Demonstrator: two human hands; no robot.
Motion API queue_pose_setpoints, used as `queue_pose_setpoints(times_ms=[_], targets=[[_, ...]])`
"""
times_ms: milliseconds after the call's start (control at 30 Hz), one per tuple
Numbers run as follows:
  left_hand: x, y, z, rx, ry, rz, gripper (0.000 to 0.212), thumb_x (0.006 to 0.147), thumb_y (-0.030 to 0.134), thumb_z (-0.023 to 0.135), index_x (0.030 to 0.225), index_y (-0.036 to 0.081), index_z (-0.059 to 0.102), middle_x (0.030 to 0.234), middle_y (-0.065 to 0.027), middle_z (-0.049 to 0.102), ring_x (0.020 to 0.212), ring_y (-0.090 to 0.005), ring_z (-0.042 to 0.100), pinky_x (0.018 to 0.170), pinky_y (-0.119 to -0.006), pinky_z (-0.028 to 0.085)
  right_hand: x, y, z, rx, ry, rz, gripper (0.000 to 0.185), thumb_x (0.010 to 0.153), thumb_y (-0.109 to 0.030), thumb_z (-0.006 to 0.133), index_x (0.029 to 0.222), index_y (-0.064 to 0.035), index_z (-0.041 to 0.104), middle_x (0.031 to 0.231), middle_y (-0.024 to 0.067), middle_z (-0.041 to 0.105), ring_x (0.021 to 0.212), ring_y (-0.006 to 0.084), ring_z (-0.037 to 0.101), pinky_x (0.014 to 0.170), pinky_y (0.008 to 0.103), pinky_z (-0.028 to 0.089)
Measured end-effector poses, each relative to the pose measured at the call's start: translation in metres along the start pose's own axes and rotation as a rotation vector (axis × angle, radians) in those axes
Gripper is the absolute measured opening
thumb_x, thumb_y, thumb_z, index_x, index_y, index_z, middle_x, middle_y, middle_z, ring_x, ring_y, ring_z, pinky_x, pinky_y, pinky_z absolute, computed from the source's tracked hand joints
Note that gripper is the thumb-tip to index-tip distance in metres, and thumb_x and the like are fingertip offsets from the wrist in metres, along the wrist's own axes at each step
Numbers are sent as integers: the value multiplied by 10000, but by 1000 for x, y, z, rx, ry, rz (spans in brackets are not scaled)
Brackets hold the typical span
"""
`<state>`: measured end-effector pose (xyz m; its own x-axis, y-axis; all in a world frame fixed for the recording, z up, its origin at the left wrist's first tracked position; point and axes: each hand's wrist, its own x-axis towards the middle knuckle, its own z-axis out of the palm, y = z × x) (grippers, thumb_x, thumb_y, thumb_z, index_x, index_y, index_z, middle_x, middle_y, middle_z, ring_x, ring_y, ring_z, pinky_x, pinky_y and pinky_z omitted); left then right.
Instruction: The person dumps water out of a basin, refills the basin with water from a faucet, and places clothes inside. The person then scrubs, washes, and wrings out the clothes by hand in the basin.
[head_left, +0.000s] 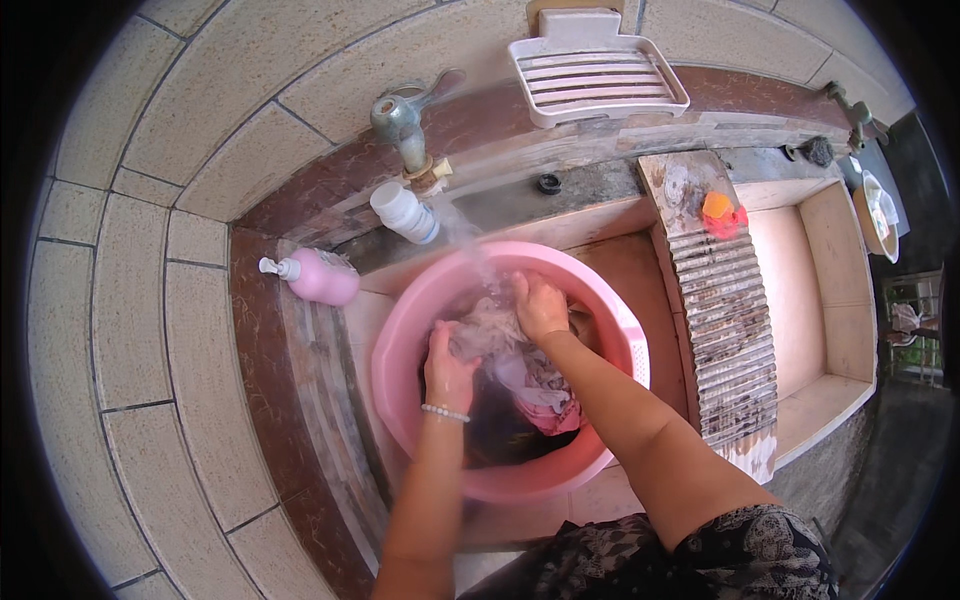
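A pink plastic basin (626, 337) stands in the tiled sink with wet clothes inside. My left hand (450, 367), a beaded bracelet at its wrist, and my right hand (541, 306) both grip a pale, wet cloth (487, 330) between them. Water runs onto it from the metal tap (401, 124). Below my right hand lie white and pink garments (544, 397), with dark fabric (495, 435) at the basin's bottom. The far fingertips of both hands are partly hidden by the cloth and the splashing.
A white bottle (405, 214) stands beside the tap, and a pink pump bottle (322, 277) on the left ledge. Right of the basin, a ridged washboard (724, 322) holds an orange piece (718, 204) on red mesh. A plastic soap rack (600, 79) hangs on the wall.
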<state>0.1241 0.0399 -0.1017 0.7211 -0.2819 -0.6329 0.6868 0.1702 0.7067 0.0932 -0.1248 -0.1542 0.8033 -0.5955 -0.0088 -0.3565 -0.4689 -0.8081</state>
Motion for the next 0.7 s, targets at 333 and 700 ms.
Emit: queue_pose_setpoints(times_ms=[333,700], targets=[[-3,-3,-24,-14,-116,-212,590,936,455,510,1418,130,411,1342,-118,485,1278,-250,408,1086,-456,287,-15,-15,0,-147,-239,76,230,809,-190,605,1014,-92,638,1076,168,583,1008,310,578,837,418,457],[-4,9,-19,-271,-200,-70,419,996,330,437,1304,54,502,1214,-112,581,1146,-229,538,963,-396,445,-55,-96,-4,14,-142,-636,194,853,-306,601,819,-114,599,753,87,606,692,283,612,609,402,498]])
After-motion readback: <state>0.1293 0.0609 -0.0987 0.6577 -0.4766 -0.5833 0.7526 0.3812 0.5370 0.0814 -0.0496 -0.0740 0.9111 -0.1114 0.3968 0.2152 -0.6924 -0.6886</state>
